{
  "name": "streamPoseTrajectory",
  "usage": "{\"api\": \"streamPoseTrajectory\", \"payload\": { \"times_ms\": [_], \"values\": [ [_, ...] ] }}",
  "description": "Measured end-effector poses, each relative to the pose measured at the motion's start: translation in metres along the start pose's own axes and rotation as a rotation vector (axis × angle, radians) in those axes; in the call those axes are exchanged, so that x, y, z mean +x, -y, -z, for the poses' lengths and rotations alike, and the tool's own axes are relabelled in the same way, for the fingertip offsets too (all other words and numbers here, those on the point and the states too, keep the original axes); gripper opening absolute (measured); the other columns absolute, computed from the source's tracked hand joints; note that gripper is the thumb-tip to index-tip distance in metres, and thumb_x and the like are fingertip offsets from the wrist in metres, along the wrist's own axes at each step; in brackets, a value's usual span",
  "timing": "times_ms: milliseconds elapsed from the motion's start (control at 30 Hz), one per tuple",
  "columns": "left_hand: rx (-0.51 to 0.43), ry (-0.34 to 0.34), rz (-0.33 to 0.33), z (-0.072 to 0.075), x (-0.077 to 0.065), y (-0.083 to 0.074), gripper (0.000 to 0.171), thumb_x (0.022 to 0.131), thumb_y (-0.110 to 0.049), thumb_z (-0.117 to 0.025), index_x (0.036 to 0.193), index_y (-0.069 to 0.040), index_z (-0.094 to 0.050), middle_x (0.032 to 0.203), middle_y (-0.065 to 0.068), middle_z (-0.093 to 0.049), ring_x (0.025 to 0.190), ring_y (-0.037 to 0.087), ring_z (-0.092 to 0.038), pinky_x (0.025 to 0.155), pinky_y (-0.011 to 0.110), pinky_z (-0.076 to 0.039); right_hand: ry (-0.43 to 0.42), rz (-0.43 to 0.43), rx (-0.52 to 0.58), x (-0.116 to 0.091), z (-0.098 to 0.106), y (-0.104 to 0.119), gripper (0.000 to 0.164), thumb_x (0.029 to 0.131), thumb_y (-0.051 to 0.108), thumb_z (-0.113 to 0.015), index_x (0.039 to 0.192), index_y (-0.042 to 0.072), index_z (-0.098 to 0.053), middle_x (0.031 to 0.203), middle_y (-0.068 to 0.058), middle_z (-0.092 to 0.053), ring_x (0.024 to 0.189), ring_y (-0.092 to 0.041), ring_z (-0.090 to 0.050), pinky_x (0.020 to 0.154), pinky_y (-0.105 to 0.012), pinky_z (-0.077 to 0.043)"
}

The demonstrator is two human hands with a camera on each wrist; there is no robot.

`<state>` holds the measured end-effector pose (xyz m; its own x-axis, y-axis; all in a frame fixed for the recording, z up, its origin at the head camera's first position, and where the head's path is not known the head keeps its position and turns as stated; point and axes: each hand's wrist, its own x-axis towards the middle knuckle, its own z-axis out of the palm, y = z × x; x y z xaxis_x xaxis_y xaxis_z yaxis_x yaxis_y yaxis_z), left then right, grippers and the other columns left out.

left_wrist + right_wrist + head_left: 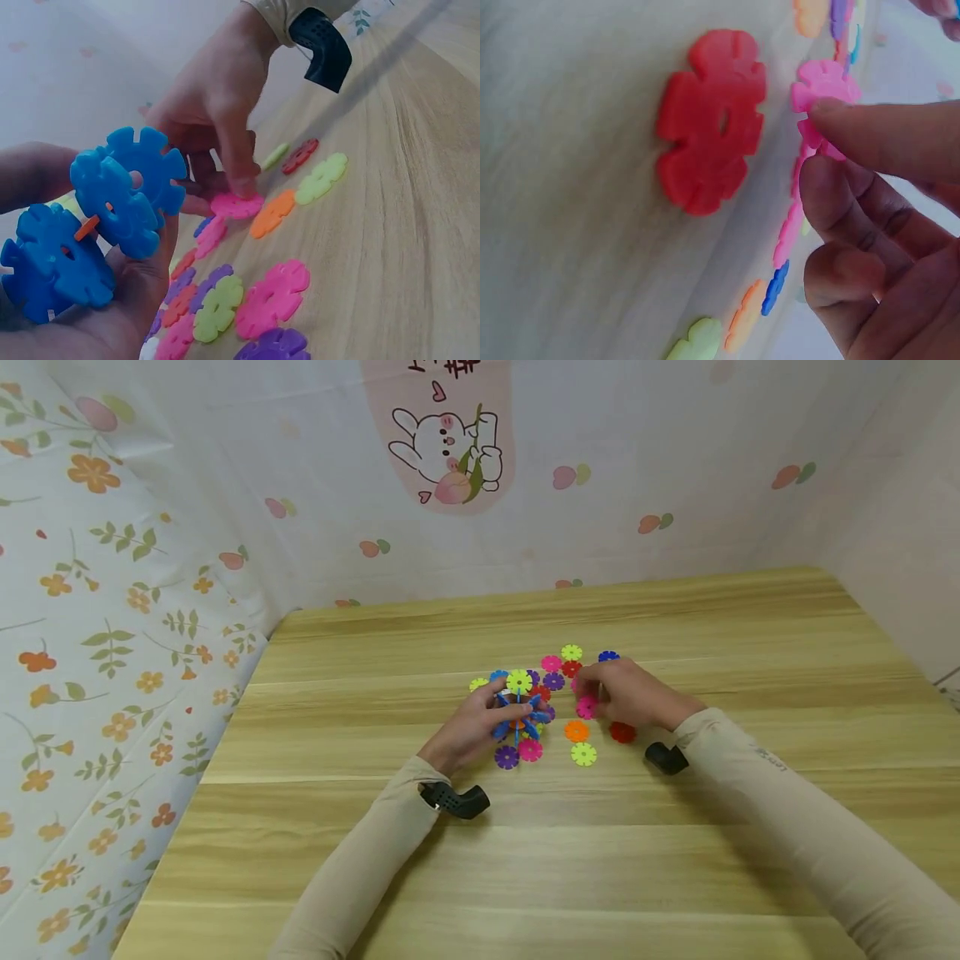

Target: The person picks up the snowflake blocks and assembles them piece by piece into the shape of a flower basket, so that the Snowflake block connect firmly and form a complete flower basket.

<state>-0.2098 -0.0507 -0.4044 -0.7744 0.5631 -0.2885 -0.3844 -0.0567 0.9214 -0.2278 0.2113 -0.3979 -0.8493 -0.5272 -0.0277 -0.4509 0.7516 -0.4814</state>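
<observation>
In the head view my left hand (461,733) holds a cluster of blue notched plastic flower discs (531,727) above the table. An orange piece (87,228) joins the blue discs in the left wrist view, where the cluster rests against palm and fingers. A lime disc (519,682) shows at the cluster's upper end. My right hand (637,693) pinches a pink disc (825,79) between thumb and fingers, the thumb lying over its face. This disc is close over the table, beside other loose discs. A red disc (714,124) lies near the right hand.
Loose flower discs lie around both hands on the wooden table (300,693): an orange disc (577,732), a lime disc (583,754), a purple disc (507,757) and several others. A dark blue disc (608,656) lies beyond the right hand. A printed curtain (300,468) hangs behind the table.
</observation>
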Motion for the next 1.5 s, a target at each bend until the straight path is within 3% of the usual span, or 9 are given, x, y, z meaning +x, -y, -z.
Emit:
{"api": "streamPoseTrajectory", "payload": {
  "times_ms": [133, 267, 367, 500, 733, 1000, 1200, 1367, 1500],
  "values": [
    [0.020, -0.004, 0.023, -0.001, 0.001, 0.001, 0.071, 0.103, -0.009, -0.053, 0.161, -0.013, -0.014, 0.136, 0.009, -0.050, 0.119, 0.014, -0.058, 0.120, 0.044, -0.038, -0.026, -0.033, 0.084, -0.002, 0.002, -0.002, 0.015, 0.088, -0.002, -0.071, 0.098, 0.010, -0.071, 0.089, -0.003, -0.069, 0.080, -0.017, -0.057, 0.072, -0.027, -0.052],
    [0.061, 0.008, 0.027, -0.002, 0.003, 0.001, 0.062, 0.103, -0.013, -0.054, 0.158, -0.012, -0.024, 0.144, 0.019, -0.055, 0.122, 0.026, -0.064, 0.108, 0.039, -0.051, -0.065, -0.059, 0.294, -0.005, 0.007, 0.008, 0.013, 0.092, -0.002, -0.063, 0.100, 0.007, -0.070, 0.091, -0.008, -0.067, 0.079, -0.018, -0.060, 0.071, -0.023, -0.053],
    [0.068, 0.031, 0.001, -0.003, 0.004, 0.000, 0.047, 0.104, -0.012, -0.052, 0.149, -0.009, -0.037, 0.137, 0.022, -0.062, 0.116, 0.029, -0.070, 0.093, 0.031, -0.057, -0.097, -0.083, 0.468, -0.005, 0.012, 0.022, 0.013, 0.094, 0.000, -0.061, 0.104, 0.003, -0.069, 0.093, -0.013, -0.064, 0.074, -0.022, -0.064, 0.067, -0.024, -0.056],
    [0.054, 0.037, -0.012, -0.004, 0.005, 0.000, 0.038, 0.104, -0.008, -0.051, 0.141, -0.007, -0.044, 0.119, 0.009, -0.067, 0.101, 0.015, -0.071, 0.087, 0.025, -0.056, -0.133, -0.097, 0.575, -0.003, 0.015, 0.039, 0.014, 0.095, 0.001, -0.060, 0.107, 0.000, -0.067, 0.093, -0.015, -0.062, 0.070, -0.026, -0.068, 0.065, -0.029, -0.060],
    [0.044, 0.042, -0.013, -0.005, 0.006, 0.000, 0.041, 0.104, -0.007, -0.051, 0.144, -0.008, -0.044, 0.116, 0.000, -0.057, 0.100, 0.009, -0.064, 0.092, 0.026, -0.056, -0.164, -0.081, 0.587, -0.004, 0.014, 0.049, 0.012, 0.095, 0.000, -0.061, 0.105, -0.003, -0.067, 0.090, -0.017, -0.060, 0.063, -0.017, -0.070, 0.062, -0.027, -0.061],
    [-0.077, 0.104, -0.050, 0.002, 0.002, 0.000, 0.027, 0.105, -0.008, -0.045, 0.132, -0.008, -0.047, 0.105, -0.005, -0.070, 0.098, 0.012, -0.072, 0.087, 0.025, -0.058, -0.266, -0.102, 0.581, 0.000, 0.016, 0.055, 0.015, 0.095, -0.002, -0.060, 0.109, -0.004, -0.066, 0.089, -0.018, -0.062, 0.062, -0.014, -0.072, 0.065, -0.034, -0.063],
    [-0.071, 0.148, -0.067, 0.001, 0.002, -0.001, 0.030, 0.105, -0.007, -0.045, 0.135, -0.007, -0.046, 0.108, 0.003, -0.073, 0.090, 0.014, -0.075, 0.085, 0.028, -0.061, -0.276, -0.098, 0.658, 0.001, 0.014, 0.060, 0.016, 0.093, -0.004, -0.059, 0.107, -0.006, -0.066, 0.091, -0.022, -0.065, 0.063, -0.017, -0.074, 0.066, -0.035, -0.063],
    [-0.036, 0.165, -0.044, 0.000, 0.002, -0.001, 0.036, 0.105, -0.009, -0.048, 0.140, -0.011, -0.043, 0.140, 0.029, -0.056, 0.109, 0.030, -0.073, 0.093, 0.036, -0.059, -0.279, -0.087, 0.631, -0.002, 0.011, 0.063, 0.010, 0.092, -0.004, -0.062, 0.101, -0.007, -0.067, 0.090, -0.023, -0.066, 0.064, -0.022, -0.074, 0.061, -0.034, -0.062],
    [-0.032, 0.175, -0.048, 0.000, 0.002, 0.000, 0.033, 0.105, -0.010, -0.047, 0.138, -0.011, -0.043, 0.140, 0.030, -0.056, 0.119, 0.050, -0.060, 0.095, 0.042, -0.058, -0.291, -0.104, 0.653, -0.004, 0.010, 0.064, 0.011, 0.093, -0.003, -0.062, 0.102, -0.006, -0.067, 0.091, -0.023, -0.067, 0.061, -0.016, -0.073, 0.063, -0.037, -0.063]
  ]
}}
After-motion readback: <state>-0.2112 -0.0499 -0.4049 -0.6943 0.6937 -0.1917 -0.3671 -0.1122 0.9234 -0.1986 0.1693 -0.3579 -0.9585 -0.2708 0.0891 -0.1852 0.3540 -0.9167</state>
